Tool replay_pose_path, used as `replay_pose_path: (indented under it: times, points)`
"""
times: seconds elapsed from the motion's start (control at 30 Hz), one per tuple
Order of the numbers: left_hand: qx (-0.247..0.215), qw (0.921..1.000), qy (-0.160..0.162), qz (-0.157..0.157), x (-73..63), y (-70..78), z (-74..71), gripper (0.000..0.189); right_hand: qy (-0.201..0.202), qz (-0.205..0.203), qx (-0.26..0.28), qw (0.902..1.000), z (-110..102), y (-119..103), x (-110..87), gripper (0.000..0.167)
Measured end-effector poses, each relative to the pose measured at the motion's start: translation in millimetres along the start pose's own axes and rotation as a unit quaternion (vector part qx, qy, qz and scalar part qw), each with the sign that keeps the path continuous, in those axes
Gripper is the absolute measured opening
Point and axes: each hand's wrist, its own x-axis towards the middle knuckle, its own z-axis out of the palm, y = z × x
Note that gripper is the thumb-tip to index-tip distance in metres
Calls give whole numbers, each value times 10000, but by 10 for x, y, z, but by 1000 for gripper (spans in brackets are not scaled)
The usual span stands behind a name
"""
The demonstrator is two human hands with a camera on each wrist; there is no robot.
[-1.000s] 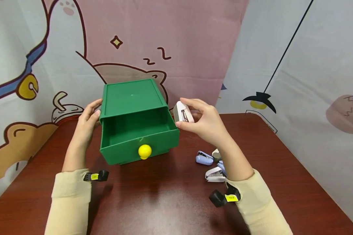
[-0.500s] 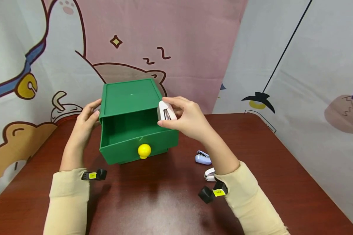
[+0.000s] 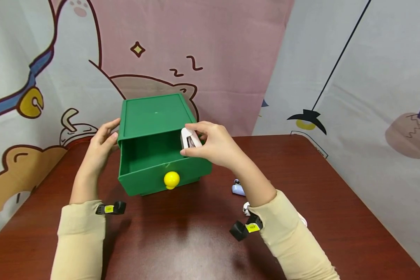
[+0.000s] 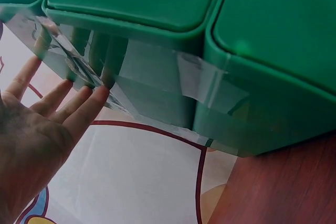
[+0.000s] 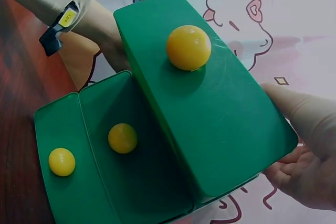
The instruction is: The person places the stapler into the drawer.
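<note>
A green drawer unit [image 3: 157, 116] stands on the table, its top drawer [image 3: 143, 179] pulled out, a round yellow knob [image 3: 172, 179] on the front. My left hand [image 3: 103, 146] lies along the unit's left side; in the left wrist view its straight fingers [image 4: 86, 111] touch the taped side wall. Between thumb and fingers, my right hand [image 3: 215, 146] pinches a small white and pale pink stapler [image 3: 189, 139] over the right part of the open drawer. In the right wrist view the drawer front [image 5: 226, 114] hides the stapler and part of that hand [image 5: 310, 145].
Right of the unit, a light blue mini stapler [image 3: 238, 189] and a white one [image 3: 246, 209] lie on the brown table [image 3: 182, 241], partly covered by my right arm. Two lower drawers with yellow knobs [image 5: 123, 138] show below the top one. A printed curtain [image 3: 231, 58] hangs behind.
My right hand has carried the stapler leftward from beside the unit to over the open drawer, and slightly lower in the last half second. The left hand stays at the unit's side.
</note>
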Motion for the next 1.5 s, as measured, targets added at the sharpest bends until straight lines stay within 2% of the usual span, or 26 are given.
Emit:
replay_pose_path:
  times: [0.23, 0.33, 0.5, 0.63, 0.73, 0.83, 1.03, 1.17, 1.33, 1.5]
  points:
    - [7, 10000, 29, -2, 1, 10, 5, 44, -253, 46, -117, 9996, -18, -12, -1, 60]
    - [-29, 10000, 26, 4, 2, 2, 4, 44, -204, -3, -63, 9998, -20, 0, -19, 57]
    - [-48, 10000, 37, -33, 5, -2, 15, 44, 328, -279, 328, 9985, -33, 54, -106, 50]
    - [-26, 10000, 25, -54, 0, -2, 12, 44, 782, -661, 720, 9921, -64, 134, -201, 45]
    - [-10, 10000, 1, -35, 0, -4, 10, 44, 957, -906, 820, 9879, -104, 216, -280, 43]
    - [-6, 10000, -7, -12, 2, -4, 13, 44, 1040, -979, 773, 9867, -149, 308, -364, 42]
    - [31, 10000, -8, 34, 0, -8, 5, 43, 1188, -826, 722, 9868, -233, 447, -530, 43]
    - [39, 10000, -12, 23, 0, -5, 6, 44, 1191, -557, 546, 9898, -277, 531, -622, 44]
    - [81, 9999, 15, -62, 4, -2, 11, 44, 1052, -118, 181, 9942, -311, 662, -720, 46]
    - [104, 9999, 14, -73, 8, -7, 4, 44, 766, 88, -123, 9969, -363, 891, -791, 47]
